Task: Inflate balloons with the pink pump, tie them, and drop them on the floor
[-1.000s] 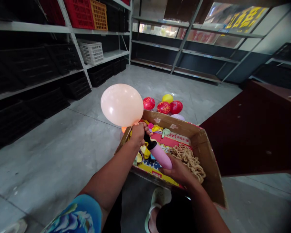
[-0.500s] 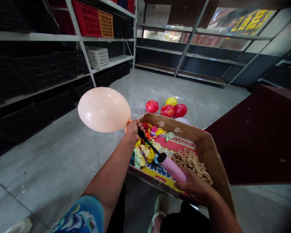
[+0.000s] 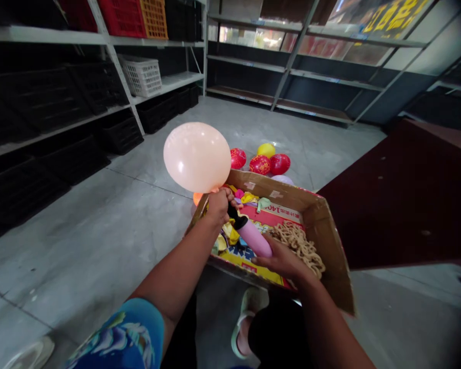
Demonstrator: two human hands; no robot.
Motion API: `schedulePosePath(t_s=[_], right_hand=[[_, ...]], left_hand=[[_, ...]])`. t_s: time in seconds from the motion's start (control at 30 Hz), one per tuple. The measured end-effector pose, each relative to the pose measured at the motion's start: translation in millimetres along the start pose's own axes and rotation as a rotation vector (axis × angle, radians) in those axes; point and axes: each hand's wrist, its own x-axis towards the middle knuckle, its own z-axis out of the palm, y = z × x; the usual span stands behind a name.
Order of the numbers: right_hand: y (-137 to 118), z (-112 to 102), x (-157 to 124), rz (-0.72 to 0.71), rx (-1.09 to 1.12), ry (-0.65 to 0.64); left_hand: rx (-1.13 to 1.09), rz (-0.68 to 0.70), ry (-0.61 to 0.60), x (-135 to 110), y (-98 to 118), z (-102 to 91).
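Observation:
A pale peach balloon (image 3: 197,156), blown up large, sits at the black nozzle end of a pink hand pump (image 3: 254,238). The fingers of my left hand (image 3: 219,206) are closed round the balloon's neck, where it meets the nozzle. My right hand (image 3: 282,260) is wrapped round the pink barrel of the pump, which is pushed in close to the black end. Below both hands is an open cardboard box (image 3: 325,215). Inside it lie several limp balloons (image 3: 230,233) in mixed colours and a heap of tan cord (image 3: 297,246).
Several blown-up balloons (image 3: 267,149), red, yellow and pale purple, lie on the grey floor beyond the box. An orange one (image 3: 197,198) shows at its left. Shelves with crates (image 3: 140,74) line the left; a dark red panel (image 3: 411,205) stands at the right.
The pump has been pressed in, so its thin black rod no longer shows. The peach balloon has swung right and stands more upright over my left hand. The view has shifted a little.

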Motion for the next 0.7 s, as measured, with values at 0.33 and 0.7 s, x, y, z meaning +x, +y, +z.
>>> schedulePosePath(t_s=[0.33, 0.7], right_hand=[[-25, 12, 13, -0.198, 0.076, 0.182], [-41, 23, 22, -0.121, -0.142, 0.315]], left_hand=[[0.006, 0.014, -0.011, -4, -6, 2.4], [0.096, -0.017, -0.063, -2, -11, -2.1]])
